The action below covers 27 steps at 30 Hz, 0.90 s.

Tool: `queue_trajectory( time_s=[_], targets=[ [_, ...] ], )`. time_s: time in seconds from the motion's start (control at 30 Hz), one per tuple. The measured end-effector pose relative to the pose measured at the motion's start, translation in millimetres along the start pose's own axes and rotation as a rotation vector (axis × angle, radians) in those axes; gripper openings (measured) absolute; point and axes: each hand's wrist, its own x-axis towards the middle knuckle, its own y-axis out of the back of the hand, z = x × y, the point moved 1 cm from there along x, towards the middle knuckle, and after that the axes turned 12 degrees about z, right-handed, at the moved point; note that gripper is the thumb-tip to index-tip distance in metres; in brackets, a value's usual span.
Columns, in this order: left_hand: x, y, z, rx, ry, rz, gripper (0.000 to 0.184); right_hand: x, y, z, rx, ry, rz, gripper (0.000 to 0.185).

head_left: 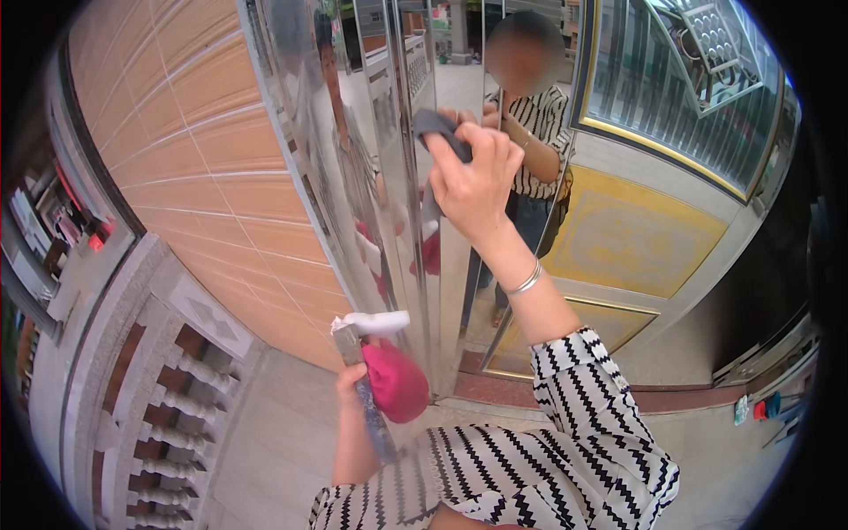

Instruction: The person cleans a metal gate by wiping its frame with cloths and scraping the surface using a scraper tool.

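R hand (475,175) pinches gray cloth (430,122), fingers bunched, on far shiny panel (452,287); cloth prob. light, soft, best held mid-fold. L hand (351,380), near left, closed round flat bar (350,343), pink cloth (397,382) alongside.

Mirror-bright, glossy metal panels (448,291) stand beside smooth orange tiles (212,168) — both crossed by straight lines. The pink cloth (396,382) looks soft and matt, the dark cloth (436,129) dull.

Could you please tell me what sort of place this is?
It looks like the outdoor entrance or porch of a building, judging by the stone balustrade, the orange tiled wall and the mirror-bright metal column beside yellow panelling.
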Motion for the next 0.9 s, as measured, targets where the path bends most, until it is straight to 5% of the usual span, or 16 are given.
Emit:
queue_trajectory(
  time_s=[0.17,0.4,0.5,0.7,0.9],
  targets=[
    [3.1,-4.5,-4.2,-0.028,-0.037,-0.027,0.051,15.1,-11.5,-2.3,0.006,-0.046,0.038,0.040],
    [1.4,10.3,-2.6,-0.079,-0.087,0.094,0.053,-208.8,70.0,-13.1,0.126,0.054,-0.378,0.028],
    [2.8,17.2,13.7,-0.160,-0.113,0.025,0.054,-205.0,83.6,-11.7,0.193,0.098,-0.424,0.025],
    [9.5,36.1,11.7,-0.158,0.010,0.029,0.051,-26.6,22.1,1.1,-0.006,-0.003,-0.074,0.035],
    [2.6,41.8,10.5,-0.143,-0.096,0.082,0.052,-162.9,39.6,-43.7,0.053,-0.123,-0.242,0.034]
  ],
)
